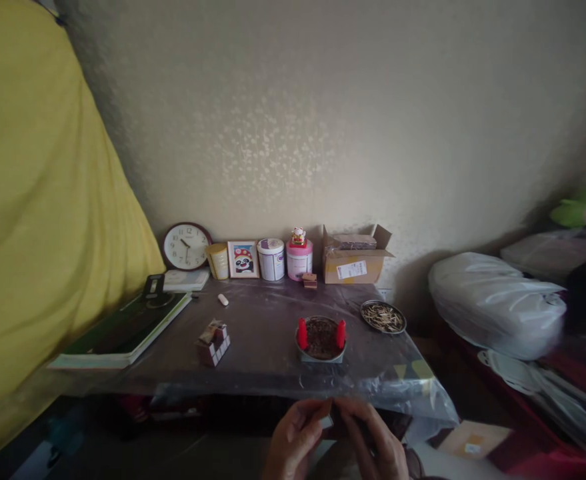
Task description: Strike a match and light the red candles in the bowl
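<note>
Both hands are raised close together in front of the table's near edge. My left hand (295, 440) is closed, its thumb and fingers pinching a small white-and-brown object (327, 422), perhaps a little box; its kind is not clear. Beside it, my right hand (375, 437) has bent fingers that meet the left fingertips, and what they grip is hidden in shadow. Just beyond stands a round bowl (321, 340) of dark, grainy matter, with two red candles (302, 333) upright at its sides. To the right, a round metal dish (397, 328) holds many matchsticks (383, 316).
Plastic film covers the table (265, 333). On it are a pack of small boxes (215, 343), a large green book (117, 337) and a white oval item (223, 300). A clock (187, 247), tins (271, 260) and an open carton (355, 263) line the wall. Bags (495, 303) lie right.
</note>
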Motion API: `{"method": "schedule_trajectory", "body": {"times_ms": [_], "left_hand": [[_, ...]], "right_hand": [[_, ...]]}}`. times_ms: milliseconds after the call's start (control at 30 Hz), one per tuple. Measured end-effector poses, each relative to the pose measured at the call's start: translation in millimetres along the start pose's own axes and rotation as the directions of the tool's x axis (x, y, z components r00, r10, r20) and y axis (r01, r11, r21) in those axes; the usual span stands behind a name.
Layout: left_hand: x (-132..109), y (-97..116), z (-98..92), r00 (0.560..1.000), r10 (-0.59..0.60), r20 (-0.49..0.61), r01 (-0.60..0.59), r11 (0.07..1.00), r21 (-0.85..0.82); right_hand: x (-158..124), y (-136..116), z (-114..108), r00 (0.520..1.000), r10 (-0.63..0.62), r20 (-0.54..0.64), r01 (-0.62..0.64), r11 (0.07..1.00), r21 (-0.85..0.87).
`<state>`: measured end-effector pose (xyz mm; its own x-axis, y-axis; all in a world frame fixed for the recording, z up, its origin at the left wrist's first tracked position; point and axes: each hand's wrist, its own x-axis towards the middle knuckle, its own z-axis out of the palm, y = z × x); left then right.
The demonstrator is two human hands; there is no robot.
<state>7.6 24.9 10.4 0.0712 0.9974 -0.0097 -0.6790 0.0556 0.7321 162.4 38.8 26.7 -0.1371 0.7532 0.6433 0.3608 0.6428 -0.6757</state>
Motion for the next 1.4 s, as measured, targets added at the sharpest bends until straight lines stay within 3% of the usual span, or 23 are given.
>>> {"method": "schedule_trajectory", "body": {"times_ms": [333, 700, 1133, 1400], "left_hand": [[-4.7, 10.1, 5.2, 0.998, 0.033, 0.053, -0.035, 0.999, 0.034], [-6.3, 10.8, 5.6, 0.999, 0.046, -0.013, -0.045, 0.998, 0.042], [-7.4, 13.6, 10.0, 0.996, 0.029, -0.087, -0.025, 0.998, 0.049], [-8.6, 21.2, 12.5, 0.998, 0.007, -0.066, -0.001, 0.996, 0.086]], "right_hand": [[-0.9, -2.2, -0.1, 1.0, 0.019, 0.024, -0.02, 1.0, 0.01], [0.0, -5.4, 0.2, 0.999, -0.021, 0.047, 0.019, 0.999, 0.04], [-0.8, -5.6, 2.6, 0.996, 0.087, 0.005, -0.087, 0.996, 0.032], [7.7, -12.4, 6.9, 0.999, -0.012, -0.048, 0.012, 1.0, -0.008]]}}
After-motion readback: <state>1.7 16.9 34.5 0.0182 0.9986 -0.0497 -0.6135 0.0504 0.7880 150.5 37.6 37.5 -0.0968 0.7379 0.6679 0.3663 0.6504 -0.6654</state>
